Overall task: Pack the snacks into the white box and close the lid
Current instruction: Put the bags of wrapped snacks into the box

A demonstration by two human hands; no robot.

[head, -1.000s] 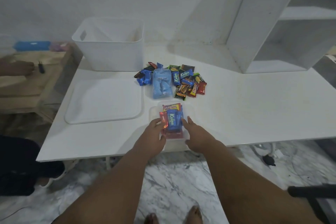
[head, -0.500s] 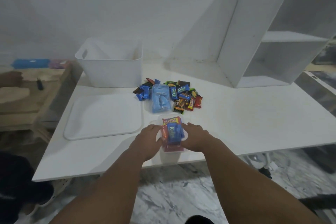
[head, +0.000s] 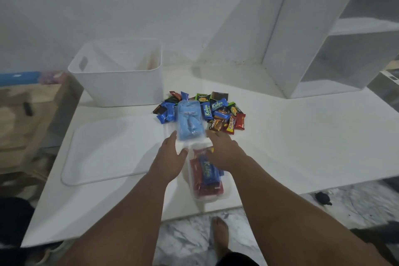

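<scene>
A small clear box (head: 213, 195) packed with red and blue snack bars sits near the table's front edge. Just beyond it lies a translucent blue lid (head: 190, 121), flat on the table. My left hand (head: 170, 157) reaches forward with straight fingers, its tips at the lid's near left corner. My right hand (head: 224, 150) stretches over the box's far end, fingertips at the lid's near right corner. Neither hand grips anything. A pile of loose wrapped snacks (head: 220, 112) lies behind and to the right of the lid.
A large white bin (head: 116, 84) stands at the back left. A flat white lid (head: 103, 149) lies in front of it. A white shelf unit (head: 302, 49) leans at the back right. A wooden bench (head: 23, 119) is off the table's left side.
Both hands have left the sides of the small snack box and moved forward to the near edge of the blue lid. The box stays in place.
</scene>
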